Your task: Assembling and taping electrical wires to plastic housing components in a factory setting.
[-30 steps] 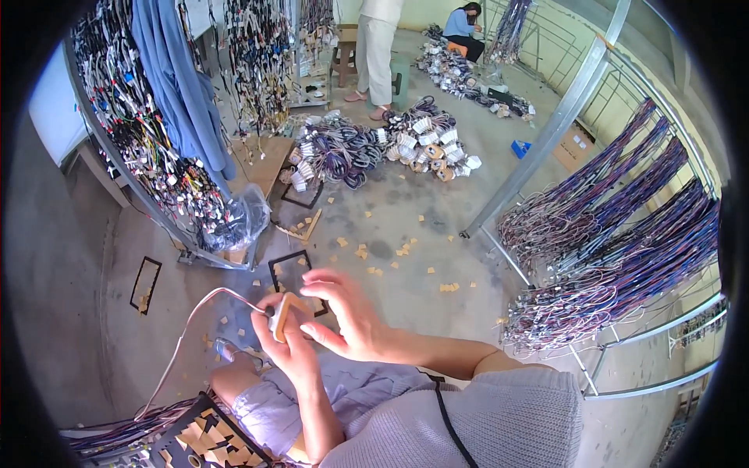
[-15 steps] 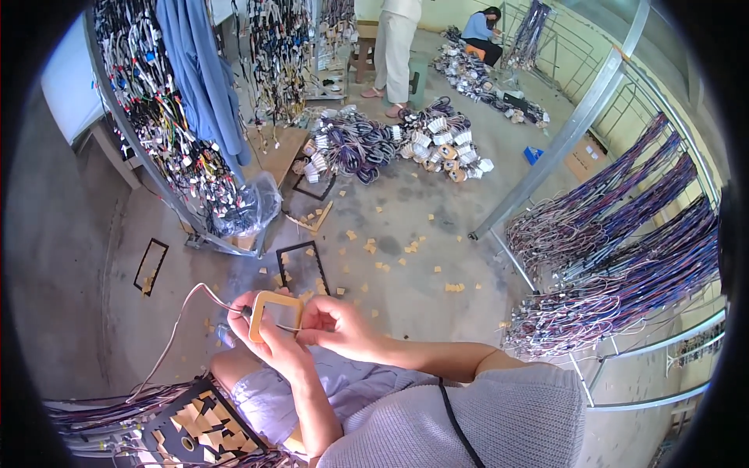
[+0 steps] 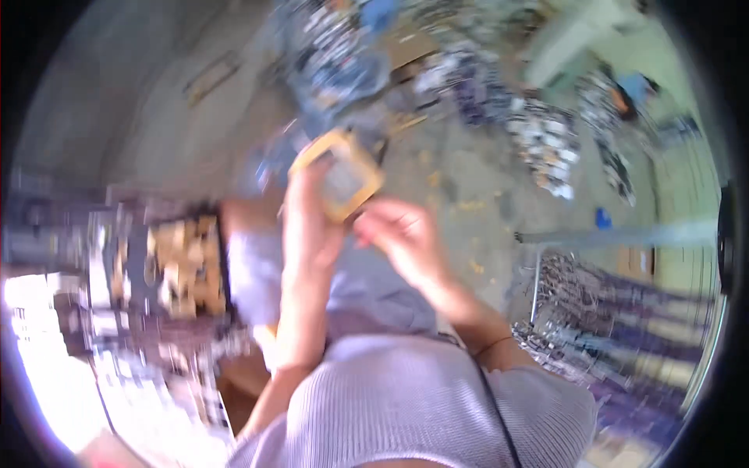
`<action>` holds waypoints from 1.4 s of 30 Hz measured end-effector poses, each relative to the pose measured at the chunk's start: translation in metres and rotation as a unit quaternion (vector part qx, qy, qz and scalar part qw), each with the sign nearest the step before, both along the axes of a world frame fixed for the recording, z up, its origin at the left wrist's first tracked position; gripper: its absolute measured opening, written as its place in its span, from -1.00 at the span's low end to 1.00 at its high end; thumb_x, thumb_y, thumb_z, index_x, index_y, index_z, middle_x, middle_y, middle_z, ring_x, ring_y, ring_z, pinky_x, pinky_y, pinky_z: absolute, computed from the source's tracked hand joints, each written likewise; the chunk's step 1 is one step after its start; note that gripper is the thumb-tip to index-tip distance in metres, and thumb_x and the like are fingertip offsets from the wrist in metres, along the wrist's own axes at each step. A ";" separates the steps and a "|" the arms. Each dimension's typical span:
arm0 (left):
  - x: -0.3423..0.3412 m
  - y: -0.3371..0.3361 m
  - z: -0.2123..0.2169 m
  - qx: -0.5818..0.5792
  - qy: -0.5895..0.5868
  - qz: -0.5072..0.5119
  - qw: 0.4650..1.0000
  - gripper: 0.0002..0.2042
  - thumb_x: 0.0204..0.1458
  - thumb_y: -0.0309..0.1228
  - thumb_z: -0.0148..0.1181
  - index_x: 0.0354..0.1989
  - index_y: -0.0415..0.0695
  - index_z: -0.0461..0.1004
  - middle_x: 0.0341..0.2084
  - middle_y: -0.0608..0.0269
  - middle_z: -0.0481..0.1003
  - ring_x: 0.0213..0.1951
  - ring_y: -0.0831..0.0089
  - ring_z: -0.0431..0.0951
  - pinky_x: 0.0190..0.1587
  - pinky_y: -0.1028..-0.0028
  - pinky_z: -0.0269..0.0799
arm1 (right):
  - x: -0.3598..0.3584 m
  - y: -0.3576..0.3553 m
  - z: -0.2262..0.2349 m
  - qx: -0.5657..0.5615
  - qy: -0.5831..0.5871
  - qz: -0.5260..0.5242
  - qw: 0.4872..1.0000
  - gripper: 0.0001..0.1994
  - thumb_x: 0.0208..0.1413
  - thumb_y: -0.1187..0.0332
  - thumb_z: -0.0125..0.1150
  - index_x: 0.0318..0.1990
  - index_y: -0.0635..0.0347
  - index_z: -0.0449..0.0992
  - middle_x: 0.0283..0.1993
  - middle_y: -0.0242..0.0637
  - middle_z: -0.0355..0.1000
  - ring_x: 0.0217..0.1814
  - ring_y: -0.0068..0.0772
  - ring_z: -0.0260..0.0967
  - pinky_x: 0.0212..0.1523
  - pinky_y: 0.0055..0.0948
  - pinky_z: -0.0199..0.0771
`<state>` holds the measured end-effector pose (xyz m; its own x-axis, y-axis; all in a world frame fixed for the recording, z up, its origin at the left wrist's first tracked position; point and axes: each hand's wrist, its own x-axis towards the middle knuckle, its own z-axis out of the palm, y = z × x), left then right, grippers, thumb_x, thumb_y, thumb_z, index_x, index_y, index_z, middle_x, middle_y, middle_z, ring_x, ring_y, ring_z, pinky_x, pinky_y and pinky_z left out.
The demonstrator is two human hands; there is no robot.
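Note:
A yellow rounded-square frame (image 3: 367,192) with a hollow middle is held up in front of my lap. My left hand (image 3: 307,210) is closed around its left and lower side. Close by its lower right corner, my right hand (image 3: 404,232) has its fingers bent together, and blur hides what they may pinch. The pale wire seen earlier cannot be made out now. To the left of my legs, a dark board (image 3: 140,269) carries many tan pieces (image 3: 191,269), with blurred cables around it.
Cable bundles (image 3: 593,304) hang from a rack on the right, beside a metal post (image 3: 624,236). Piles of white-ended cables (image 3: 546,144) lie on the floor ahead. A seated person (image 3: 636,87) is at the far right. A dark rectangular frame (image 3: 211,78) lies far left.
My view has swung left and down, blurring everything. Both hands and the yellow frame appear higher in the picture, and the board of tan pieces shows more fully.

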<state>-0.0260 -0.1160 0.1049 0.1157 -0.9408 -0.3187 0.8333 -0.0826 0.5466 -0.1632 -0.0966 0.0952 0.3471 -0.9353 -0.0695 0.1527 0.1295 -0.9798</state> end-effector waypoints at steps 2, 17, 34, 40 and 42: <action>0.001 0.000 0.007 0.005 0.013 -0.034 0.999 -0.70 0.09 -0.36 -0.01 0.00 -0.16 0.32 -0.26 0.19 0.46 -0.28 0.31 0.54 -0.31 0.34 0.51 | -0.002 -0.001 0.011 0.004 -0.008 -0.002 1.000 -0.81 0.15 0.47 0.16 -0.13 0.41 0.49 -0.29 -0.23 0.51 -0.37 -0.52 0.46 -0.31 -0.52 0.53; 0.017 0.031 0.039 -0.081 -0.047 0.002 0.996 -0.77 0.13 -0.46 -0.04 -0.04 -0.22 0.29 -0.27 0.26 0.39 -0.26 0.52 0.44 -0.26 0.47 0.47 | -0.009 0.000 0.014 -0.067 -0.055 0.145 0.986 -0.79 0.12 0.47 0.21 -0.17 0.47 0.46 -0.21 -0.13 0.46 -0.33 -0.46 0.46 -0.34 -0.53 0.52; 0.013 0.036 0.044 -0.058 0.031 0.018 0.998 -0.78 0.14 -0.43 -0.06 -0.05 -0.17 0.31 -0.30 0.29 0.41 -0.31 0.55 0.45 -0.31 0.51 0.44 | -0.013 -0.005 0.025 -0.082 -0.031 0.147 0.985 -0.73 0.13 0.42 0.22 -0.10 0.44 0.42 -0.27 -0.18 0.45 -0.38 -0.50 0.41 -0.39 -0.54 0.46; 0.016 0.026 0.036 -0.005 0.066 0.005 0.998 -0.80 0.14 -0.44 -0.07 -0.08 -0.16 0.32 -0.36 0.26 0.42 -0.36 0.48 0.49 -0.37 0.45 0.48 | -0.005 -0.009 0.020 -0.093 -0.056 0.142 0.984 -0.78 0.14 0.46 0.19 -0.12 0.43 0.41 -0.27 -0.20 0.46 -0.40 -0.52 0.40 -0.35 -0.56 0.44; 0.017 0.028 0.037 0.001 0.073 0.017 0.997 -0.81 0.13 -0.45 -0.07 -0.09 -0.17 0.33 -0.38 0.27 0.42 -0.36 0.49 0.49 -0.36 0.45 0.48 | -0.006 -0.009 0.020 -0.081 -0.050 0.156 0.983 -0.77 0.14 0.46 0.18 -0.11 0.43 0.41 -0.27 -0.20 0.46 -0.39 -0.52 0.40 -0.34 -0.56 0.45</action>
